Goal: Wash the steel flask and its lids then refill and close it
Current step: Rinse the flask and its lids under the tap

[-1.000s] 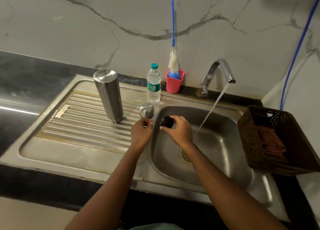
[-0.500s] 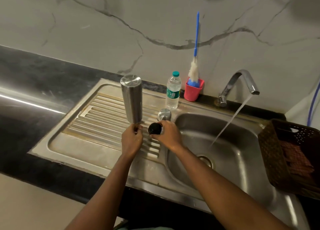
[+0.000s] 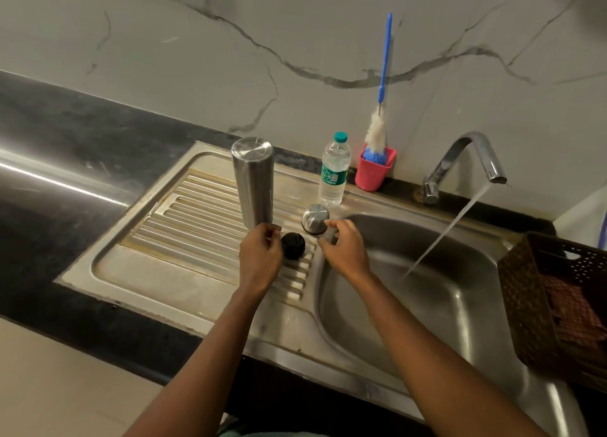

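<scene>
Steel drainboard point(image 3: 184, 226), ribbed, set in black stone counter. Left hand point(image 3: 259, 256) loosely curled, fingertips touching black round lid point(image 3: 293, 246) lying on the ribs; no clear grasp. Right hand point(image 3: 345, 249) pinches rim of domed steel lid point(image 3: 315, 219). Steel flask point(image 3: 253, 182) stands inverted behind (brushed finish). Plastic bottle point(image 3: 334, 173), green label unreadable. Pink cup point(image 3: 374, 173), brush point(image 3: 377, 134). Tap point(image 3: 466, 160) running.

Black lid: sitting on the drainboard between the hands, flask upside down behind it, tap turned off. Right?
Not quite: the tap is running, with a stream falling into the sink. The head view shows it. The rest holds: black lid on the drainboard between the hands, flask upside down behind it.
</scene>
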